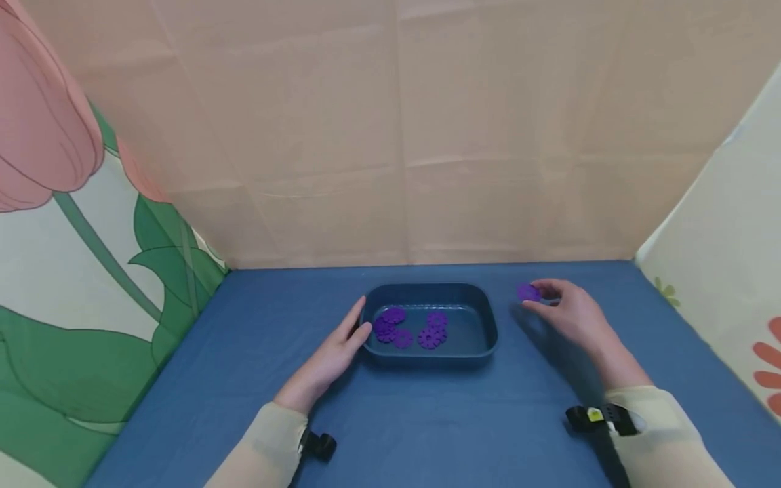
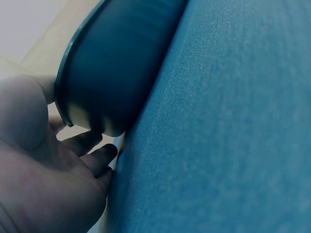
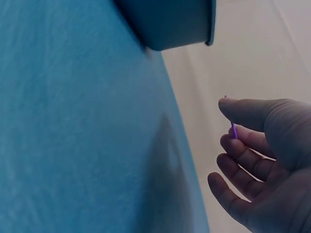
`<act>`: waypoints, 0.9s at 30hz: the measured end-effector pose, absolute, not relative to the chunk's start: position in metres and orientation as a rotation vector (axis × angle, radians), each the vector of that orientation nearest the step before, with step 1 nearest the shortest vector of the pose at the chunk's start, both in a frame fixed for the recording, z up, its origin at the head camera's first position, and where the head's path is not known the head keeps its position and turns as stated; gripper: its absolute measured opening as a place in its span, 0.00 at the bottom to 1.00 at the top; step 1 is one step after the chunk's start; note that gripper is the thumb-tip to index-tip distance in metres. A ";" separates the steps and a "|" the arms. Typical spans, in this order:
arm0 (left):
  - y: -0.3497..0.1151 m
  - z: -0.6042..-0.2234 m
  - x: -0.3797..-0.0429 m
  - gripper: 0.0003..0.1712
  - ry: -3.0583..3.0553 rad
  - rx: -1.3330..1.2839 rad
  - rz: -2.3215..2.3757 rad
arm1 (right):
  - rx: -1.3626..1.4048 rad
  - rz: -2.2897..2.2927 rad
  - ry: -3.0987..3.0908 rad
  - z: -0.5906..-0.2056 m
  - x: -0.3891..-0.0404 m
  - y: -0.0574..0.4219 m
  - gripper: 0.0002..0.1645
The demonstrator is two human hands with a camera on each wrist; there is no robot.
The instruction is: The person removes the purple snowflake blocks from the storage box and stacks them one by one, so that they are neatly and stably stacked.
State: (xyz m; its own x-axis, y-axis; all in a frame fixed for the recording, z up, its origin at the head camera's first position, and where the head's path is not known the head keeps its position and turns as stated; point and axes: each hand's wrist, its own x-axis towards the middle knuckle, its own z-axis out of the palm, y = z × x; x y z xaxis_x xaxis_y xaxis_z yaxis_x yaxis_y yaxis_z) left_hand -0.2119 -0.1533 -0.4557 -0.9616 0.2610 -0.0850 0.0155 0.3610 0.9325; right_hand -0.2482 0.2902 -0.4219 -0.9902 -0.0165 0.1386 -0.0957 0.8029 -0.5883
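Note:
A dark blue rectangular tray [image 1: 430,354] stands on the cloth. My left hand [image 1: 332,352] holds its left end, the thumb at the rim and the other fingers against the outer wall in the left wrist view. Inside the tray lie several purple notched discs [image 1: 403,339], flower-like in outline, in one cluster at the left and another near the middle. To the right of the tray, my right hand [image 1: 573,315] pinches a single purple notched disc [image 1: 527,292] between thumb and fingertips, raised over the cloth. Edge-on, that disc appears as a thin purple line in the right wrist view.
Blue cloth [image 1: 390,427] covers the table. A beige sheet [image 1: 396,149] rises behind the far edge, with flower-printed panels at the left [image 1: 36,366] and right [image 1: 714,257]. Each wrist wears a small black camera. The right hand's shadow falls on the cloth.

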 end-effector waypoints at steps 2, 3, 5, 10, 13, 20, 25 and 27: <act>-0.153 -0.456 -0.212 0.37 2.403 0.254 1.642 | 0.082 0.948 -2.886 -0.425 -0.249 0.292 0.37; -0.153 -0.456 -0.212 0.37 2.403 0.252 1.639 | 0.081 0.955 -2.896 -0.427 -0.250 0.294 0.37; -0.153 -0.456 -0.212 0.37 2.399 0.254 1.638 | 0.091 0.955 -2.904 -0.431 -0.251 0.296 0.35; -0.153 -0.456 -0.212 0.37 2.390 0.257 1.633 | 0.146 0.936 -2.908 -0.442 -0.253 0.302 0.32; -0.153 -0.457 -0.212 0.37 2.389 0.262 1.632 | 0.150 0.938 -2.913 -0.448 -0.254 0.304 0.32; -0.154 -0.456 -0.212 0.37 2.384 0.257 1.634 | 0.129 0.945 -2.946 -0.453 -0.255 0.307 0.34; -0.154 -0.456 -0.212 0.38 2.388 0.250 1.631 | 0.147 0.931 -2.941 -0.455 -0.257 0.309 0.33; -0.154 -0.456 -0.212 0.38 2.388 0.248 1.630 | 0.147 0.922 -2.945 -0.456 -0.257 0.310 0.33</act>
